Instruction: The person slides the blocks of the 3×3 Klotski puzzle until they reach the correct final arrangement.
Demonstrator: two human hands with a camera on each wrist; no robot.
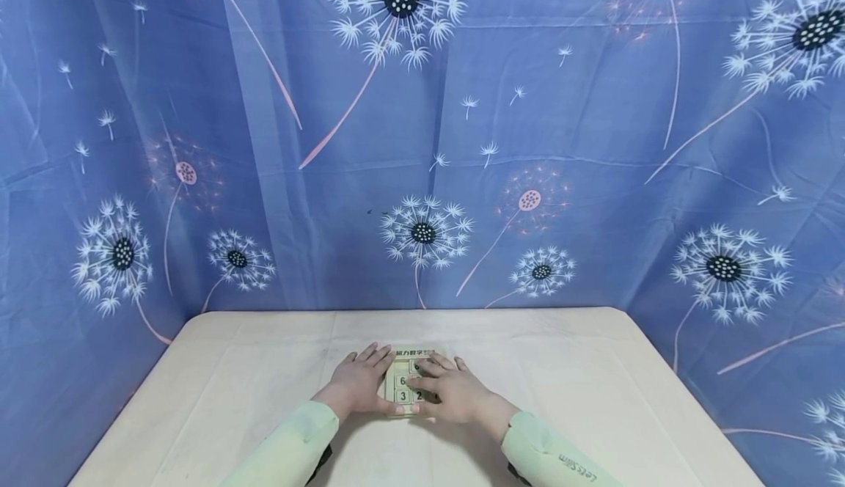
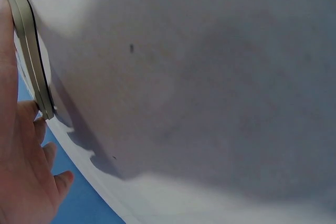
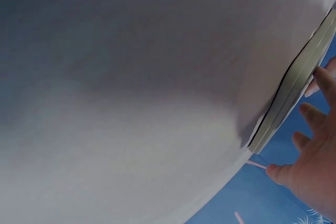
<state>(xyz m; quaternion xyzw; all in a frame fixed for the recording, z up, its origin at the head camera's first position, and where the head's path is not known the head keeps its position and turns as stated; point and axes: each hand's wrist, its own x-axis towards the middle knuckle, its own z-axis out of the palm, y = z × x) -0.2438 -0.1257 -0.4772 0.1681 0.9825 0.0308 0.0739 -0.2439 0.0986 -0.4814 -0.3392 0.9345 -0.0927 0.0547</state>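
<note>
A shallow, pale green number-puzzle tray [image 1: 409,353] lies near the middle of the tabletop, between the person's two hands, with a line of dark characters printed along its far rim. Inside its frame sit square tiles with dark numerals: the 6 tile [image 1: 402,381] against the left side, the 3 tile [image 1: 403,396] just below it, and the 2 tile [image 1: 419,396] to the right of the 3 — one more tile shows in the top row, its numeral partly covered, and the right part of the tray is hidden under a hand. The left hand [image 1: 356,384] lies along the left edge, fingers extended toward the far corner and thumb at the near rim. The right hand [image 1: 455,392] is spread over the right side, its fingers loosely straight, one reaching across the tiles, its thumb at the near rim close to the other thumb; the hands are otherwise apart. From both wrists the tray appears edge-on, with a dark line along its underside. The cream table [image 1: 264,370] has rounded far corners, faint creases and, in the left wrist view, a small dark speck [image 2: 131,48]. Behind and at both sides hangs blue fabric [image 1: 370,179] printed with white and pink dandelions — wrinkled in places.
</note>
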